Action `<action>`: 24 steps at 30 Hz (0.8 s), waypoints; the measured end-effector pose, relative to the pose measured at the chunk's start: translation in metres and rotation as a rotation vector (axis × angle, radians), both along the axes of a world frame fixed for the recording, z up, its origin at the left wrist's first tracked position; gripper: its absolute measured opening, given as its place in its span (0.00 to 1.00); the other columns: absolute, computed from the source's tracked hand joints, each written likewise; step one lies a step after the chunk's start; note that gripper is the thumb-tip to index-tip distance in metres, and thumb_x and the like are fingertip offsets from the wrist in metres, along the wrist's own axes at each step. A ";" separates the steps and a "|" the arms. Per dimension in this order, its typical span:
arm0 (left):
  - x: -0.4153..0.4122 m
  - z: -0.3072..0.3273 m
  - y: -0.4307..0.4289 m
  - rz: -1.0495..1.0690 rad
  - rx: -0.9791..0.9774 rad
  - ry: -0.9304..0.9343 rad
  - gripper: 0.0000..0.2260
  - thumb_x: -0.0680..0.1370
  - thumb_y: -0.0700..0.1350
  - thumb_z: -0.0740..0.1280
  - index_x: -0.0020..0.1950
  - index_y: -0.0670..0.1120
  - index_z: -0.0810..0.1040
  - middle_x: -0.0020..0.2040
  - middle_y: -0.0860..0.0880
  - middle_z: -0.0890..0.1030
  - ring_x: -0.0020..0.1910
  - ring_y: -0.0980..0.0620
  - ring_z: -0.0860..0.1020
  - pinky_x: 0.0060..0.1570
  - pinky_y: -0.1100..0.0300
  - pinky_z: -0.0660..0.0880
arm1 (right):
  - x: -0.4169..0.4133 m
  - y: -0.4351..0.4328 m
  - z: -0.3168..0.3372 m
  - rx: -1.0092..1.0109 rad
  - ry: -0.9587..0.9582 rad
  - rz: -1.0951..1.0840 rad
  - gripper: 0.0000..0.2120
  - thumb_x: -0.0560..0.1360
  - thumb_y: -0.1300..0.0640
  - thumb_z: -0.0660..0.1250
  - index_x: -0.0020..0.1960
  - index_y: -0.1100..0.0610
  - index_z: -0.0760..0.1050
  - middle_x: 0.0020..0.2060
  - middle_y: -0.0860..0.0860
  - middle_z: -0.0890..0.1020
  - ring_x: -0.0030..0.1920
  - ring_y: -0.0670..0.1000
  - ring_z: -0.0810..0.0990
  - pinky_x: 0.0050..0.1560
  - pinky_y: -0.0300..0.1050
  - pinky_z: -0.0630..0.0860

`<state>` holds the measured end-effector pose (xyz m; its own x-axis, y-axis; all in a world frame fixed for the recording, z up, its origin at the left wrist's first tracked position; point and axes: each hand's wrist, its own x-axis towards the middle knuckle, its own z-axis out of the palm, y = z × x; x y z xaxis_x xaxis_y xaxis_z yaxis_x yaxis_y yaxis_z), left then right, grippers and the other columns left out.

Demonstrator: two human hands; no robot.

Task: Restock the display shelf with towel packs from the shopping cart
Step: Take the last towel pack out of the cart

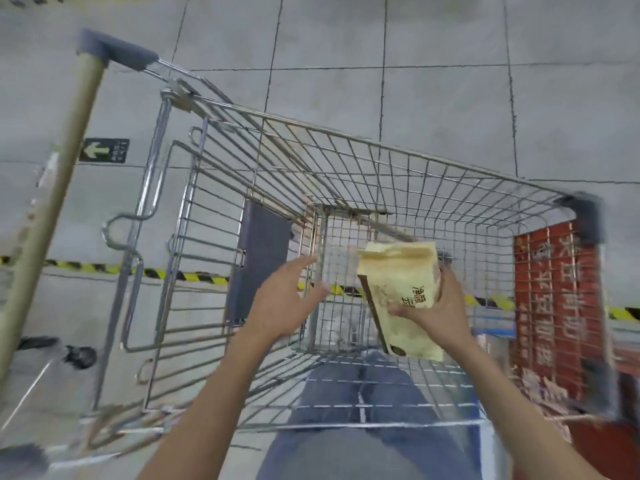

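Wire-metal cart (363, 161), glossy plastic towel pack (401, 292)

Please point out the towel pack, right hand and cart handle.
towel pack (391, 277): head view, upper yellow front.
right hand (440, 313): head view, back of hand.
cart handle (57, 188): head view, middle of bar.

My right hand (441, 308) hides the right edge of the towel pack (394, 271) (its print is too smeared to read). The near-right corner of the cart (346, 133) is blurred; the bottom edge cuts off my forearms (512, 410).

Pale yellow towel pack (403, 299), tilted, held above wire shopping cart (346, 147).
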<state>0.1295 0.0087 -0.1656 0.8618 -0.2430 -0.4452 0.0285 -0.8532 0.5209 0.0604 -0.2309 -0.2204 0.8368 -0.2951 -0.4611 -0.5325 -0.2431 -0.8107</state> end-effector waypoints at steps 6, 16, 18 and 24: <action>-0.101 0.015 0.006 0.193 -0.101 0.149 0.30 0.71 0.62 0.61 0.70 0.51 0.70 0.68 0.50 0.74 0.67 0.51 0.72 0.66 0.52 0.69 | -0.062 0.014 0.029 0.013 -0.166 -0.017 0.47 0.50 0.55 0.84 0.63 0.51 0.64 0.56 0.48 0.73 0.56 0.48 0.73 0.53 0.37 0.73; -0.133 0.026 0.020 0.085 -0.235 0.078 0.37 0.66 0.70 0.56 0.69 0.51 0.71 0.66 0.54 0.75 0.64 0.55 0.73 0.64 0.55 0.70 | -0.097 0.044 0.069 0.037 -0.345 -0.156 0.44 0.50 0.60 0.84 0.61 0.53 0.66 0.54 0.41 0.76 0.53 0.36 0.76 0.48 0.31 0.75; -0.129 0.025 0.022 0.005 -0.248 0.087 0.37 0.66 0.70 0.56 0.69 0.50 0.71 0.66 0.54 0.75 0.65 0.55 0.73 0.64 0.57 0.68 | -0.104 0.051 0.083 0.020 -0.397 -0.244 0.45 0.48 0.49 0.82 0.61 0.50 0.66 0.55 0.40 0.76 0.55 0.37 0.76 0.48 0.32 0.75; -0.123 0.027 0.030 -0.326 -0.260 0.063 0.26 0.74 0.61 0.62 0.69 0.50 0.71 0.66 0.54 0.74 0.66 0.53 0.72 0.64 0.54 0.69 | -0.183 0.091 0.105 -0.001 -0.386 -0.667 0.61 0.40 0.26 0.75 0.64 0.61 0.69 0.53 0.50 0.79 0.49 0.33 0.76 0.55 0.35 0.74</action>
<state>0.0062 0.0386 -0.1388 0.6945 -0.6095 -0.3823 -0.1822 -0.6630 0.7261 -0.1230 -0.1396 -0.1153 0.5832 -0.7939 -0.1720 -0.2463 0.0290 -0.9688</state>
